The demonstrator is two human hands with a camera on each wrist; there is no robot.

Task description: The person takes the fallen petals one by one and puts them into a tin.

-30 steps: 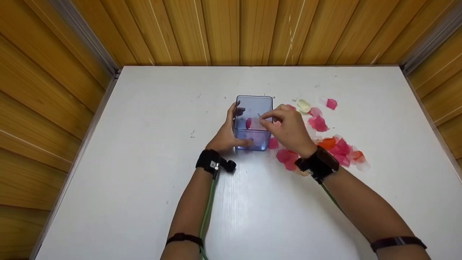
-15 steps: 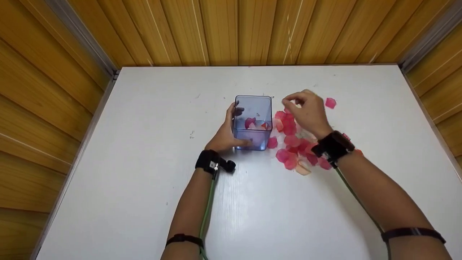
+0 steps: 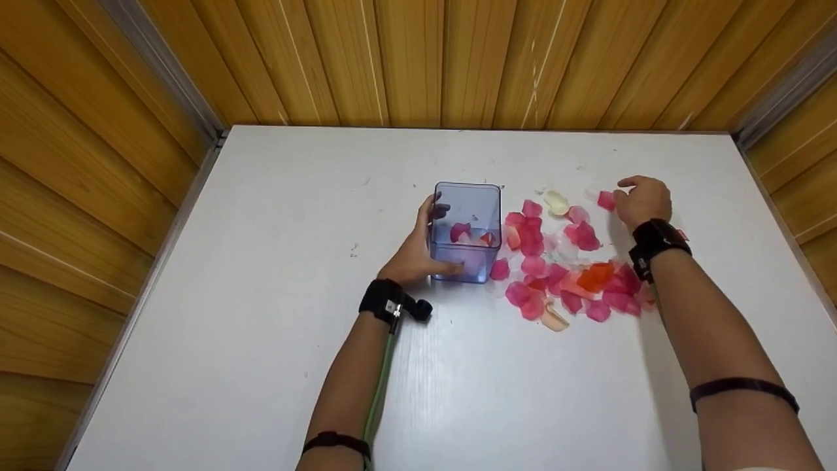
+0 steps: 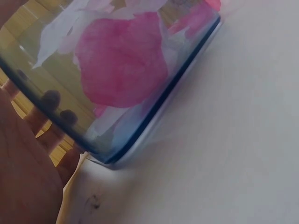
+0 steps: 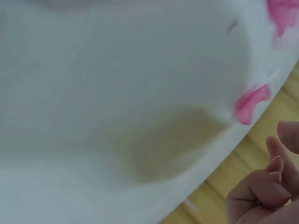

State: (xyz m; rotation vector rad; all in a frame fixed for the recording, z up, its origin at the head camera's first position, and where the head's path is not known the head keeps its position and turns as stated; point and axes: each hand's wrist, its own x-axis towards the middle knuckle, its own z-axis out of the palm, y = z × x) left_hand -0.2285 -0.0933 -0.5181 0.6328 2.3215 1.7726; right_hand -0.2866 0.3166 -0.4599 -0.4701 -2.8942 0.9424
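Note:
A clear bluish plastic box (image 3: 467,261) stands on the white table with its open top up. My left hand (image 3: 413,256) grips it from the left side, thumb across the near wall and fingers along the far left. Several pink and pale petals (image 4: 124,60) show through the wall in the left wrist view. To the right, my right hand (image 3: 644,201) hovers beside a lone pink petal (image 3: 606,200). In the right wrist view that hand's thumb and forefinger are apart with nothing between them, and its other fingers are bent.
Many loose petals (image 3: 533,242) in pink, red and cream lie spread right of the box, with an orange petal (image 3: 595,277) among them. Wooden panel walls (image 3: 405,62) border the table (image 3: 288,216) at the back and sides.
My right hand has let petals go into the box and moved away to the right, over the loose petals, to the lone pink petal. The left hand still holds the box.

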